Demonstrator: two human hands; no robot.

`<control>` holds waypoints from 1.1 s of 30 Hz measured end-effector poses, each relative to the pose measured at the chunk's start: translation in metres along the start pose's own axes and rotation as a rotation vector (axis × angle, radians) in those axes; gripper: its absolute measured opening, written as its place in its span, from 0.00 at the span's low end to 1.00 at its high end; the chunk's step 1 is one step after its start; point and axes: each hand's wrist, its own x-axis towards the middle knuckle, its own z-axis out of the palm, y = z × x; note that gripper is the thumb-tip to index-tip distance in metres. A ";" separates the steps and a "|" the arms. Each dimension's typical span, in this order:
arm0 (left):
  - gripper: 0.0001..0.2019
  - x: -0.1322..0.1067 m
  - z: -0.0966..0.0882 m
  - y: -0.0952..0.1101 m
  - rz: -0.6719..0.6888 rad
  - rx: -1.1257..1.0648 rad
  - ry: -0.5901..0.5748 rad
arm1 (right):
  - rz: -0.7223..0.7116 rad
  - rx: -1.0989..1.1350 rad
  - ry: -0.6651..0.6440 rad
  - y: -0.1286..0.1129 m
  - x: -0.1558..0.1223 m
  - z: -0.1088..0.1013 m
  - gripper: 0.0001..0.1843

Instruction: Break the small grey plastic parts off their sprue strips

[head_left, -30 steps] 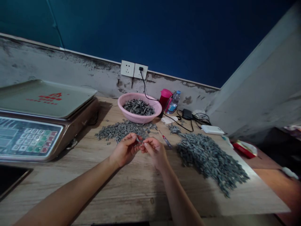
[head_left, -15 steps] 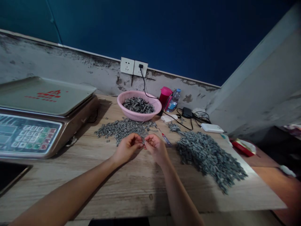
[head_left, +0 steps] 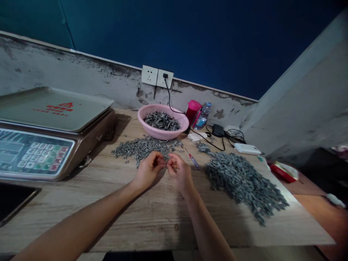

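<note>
My left hand (head_left: 150,167) and my right hand (head_left: 179,172) meet fingertip to fingertip over the wooden table (head_left: 130,224). Both are closed in a pinch; whatever sits between the fingers is too small and covered to name. Just beyond them spreads a pile of small grey pieces (head_left: 136,148). To the right lies a larger heap of grey-green pieces (head_left: 241,181). A screwdriver (head_left: 194,161) with a red and blue handle rests beside my right hand. Behind the near pile, a pink plastic basket (head_left: 163,135) holds grey strips.
A weighing scale (head_left: 89,139) takes up the left side, with a dark flat device (head_left: 16,201) in front. At the back stand a pink-lidded cup (head_left: 192,110) and a water bottle (head_left: 203,116). A black adapter (head_left: 218,130) with cables and a white power bank (head_left: 247,149) lie right.
The view has shifted slightly, so everything sits a little further right. My hands stay together, with the right fingertips slightly rearranged.
</note>
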 end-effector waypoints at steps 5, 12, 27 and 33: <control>0.08 -0.001 -0.003 0.003 0.054 0.111 -0.051 | 0.053 0.082 -0.040 0.001 0.000 0.001 0.21; 0.10 0.001 -0.004 0.003 0.046 0.095 -0.063 | 0.088 0.183 -0.070 0.011 0.000 0.003 0.23; 0.13 -0.008 0.001 0.011 0.160 0.234 -0.134 | 0.116 0.127 0.006 0.007 -0.002 0.006 0.23; 0.11 -0.011 0.004 0.007 0.246 0.342 -0.168 | 0.158 0.113 0.022 0.004 -0.005 0.011 0.22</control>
